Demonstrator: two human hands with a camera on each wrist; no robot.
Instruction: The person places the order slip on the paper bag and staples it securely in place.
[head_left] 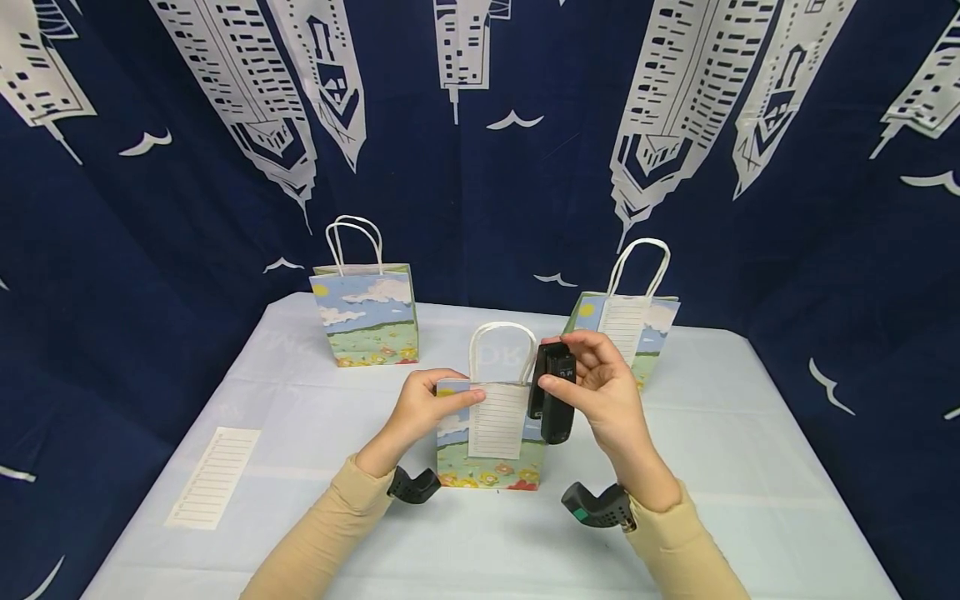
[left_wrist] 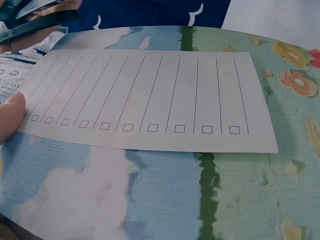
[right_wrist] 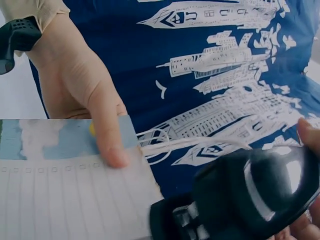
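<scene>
Tan sleeves [head_left: 330, 525] flank the nearest gift bag [head_left: 456, 454], contents hidden.

Light around me is soft, even and fairly bright; I cannot tell its direction. White table [head_left: 712, 417] reads pale, slightly bluish; navy cloth [head_left: 465, 192] stays dark. Shadows on the table: faint, soft-edged. Right wrist view: black stapler [right_wrist: 240, 200] shows strong white glare, its outline blurred. Left wrist view: duller light, card [left_wrist: 150, 95] greyish, ruled lines crisp, thin soft shadow beside its edge; far edge of bag [left_wrist: 170, 190] looks bowed.
</scene>
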